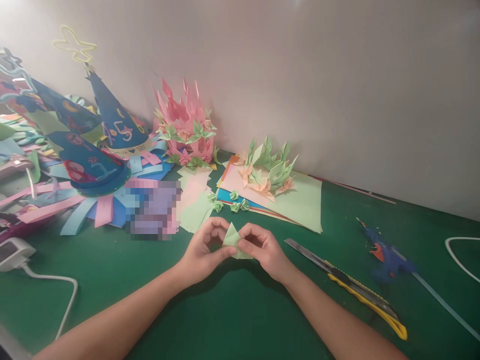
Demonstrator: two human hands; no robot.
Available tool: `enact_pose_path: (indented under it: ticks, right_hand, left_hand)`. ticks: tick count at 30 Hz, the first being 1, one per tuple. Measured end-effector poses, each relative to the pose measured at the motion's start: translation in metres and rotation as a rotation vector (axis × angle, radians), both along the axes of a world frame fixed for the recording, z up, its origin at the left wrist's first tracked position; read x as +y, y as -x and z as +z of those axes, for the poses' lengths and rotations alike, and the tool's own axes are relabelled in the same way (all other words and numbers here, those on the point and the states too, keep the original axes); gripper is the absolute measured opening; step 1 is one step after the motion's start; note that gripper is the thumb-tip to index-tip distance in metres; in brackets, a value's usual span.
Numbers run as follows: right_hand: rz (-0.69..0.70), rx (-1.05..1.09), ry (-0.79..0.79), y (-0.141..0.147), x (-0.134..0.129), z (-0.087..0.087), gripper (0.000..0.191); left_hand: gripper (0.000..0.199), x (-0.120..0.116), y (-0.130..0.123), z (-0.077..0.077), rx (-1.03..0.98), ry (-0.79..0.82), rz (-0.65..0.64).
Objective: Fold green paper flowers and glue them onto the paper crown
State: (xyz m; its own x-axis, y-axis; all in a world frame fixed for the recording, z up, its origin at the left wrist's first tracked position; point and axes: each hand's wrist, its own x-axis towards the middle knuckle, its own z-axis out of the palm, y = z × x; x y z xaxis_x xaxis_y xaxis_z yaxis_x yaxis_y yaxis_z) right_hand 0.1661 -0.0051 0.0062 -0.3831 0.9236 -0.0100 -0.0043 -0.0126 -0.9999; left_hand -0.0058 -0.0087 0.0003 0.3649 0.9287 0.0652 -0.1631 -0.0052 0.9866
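Note:
A small piece of light green folded paper (233,236), pointed at the top, is held up just above the green table. My left hand (205,250) pinches its left side, with the thumb across the front. My right hand (262,247) grips the right side between thumb and curled fingers. Part of the paper is hidden behind the thumbs. Just beyond my hands lie several small green paper roses (235,206).
Behind stand a green paper crown (272,170) on stacked paper sheets (305,200) and a pink paper crown (189,130). Blue cone hats (114,115) and paper strips fill the left. A yellow utility knife (352,290) and a blue glue gun (390,257) lie right.

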Motion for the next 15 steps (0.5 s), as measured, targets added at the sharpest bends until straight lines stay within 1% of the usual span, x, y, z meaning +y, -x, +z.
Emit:
enact_pose_path:
  ticks: [2,4,7,10,12,15]
  right_hand:
    - [-0.027,-0.029,-0.026,0.0001,-0.0001,0.0005,0.026]
    - [-0.07,-0.093,-0.079,0.0007,-0.0002,-0.0005,0.025]
    - [-0.096,-0.176,-0.148,0.0017,-0.0008,-0.0025,0.023]
    - [-0.097,-0.23,-0.18,0.0021,-0.0014,-0.0027,0.022]
    - [-0.084,-0.245,-0.183,0.0021,-0.0017,-0.0019,0.021]
    - [-0.063,-0.224,-0.168,0.0025,-0.0019,-0.001,0.021]
  left_hand:
    - [0.03,0.0005,-0.0008,0.0008,-0.043,0.028,-0.013]
    - [0.028,0.0026,-0.0016,0.0003,-0.051,0.083,0.009]
    - [0.022,0.0067,-0.0008,-0.0004,0.079,0.13,0.034]
    - [0.029,0.0084,0.0013,-0.0001,0.225,0.098,0.068]
    - [0.033,0.0081,0.002,0.0009,0.274,0.077,0.105]
    - [0.035,0.0071,0.001,0.0034,0.297,0.102,0.102]
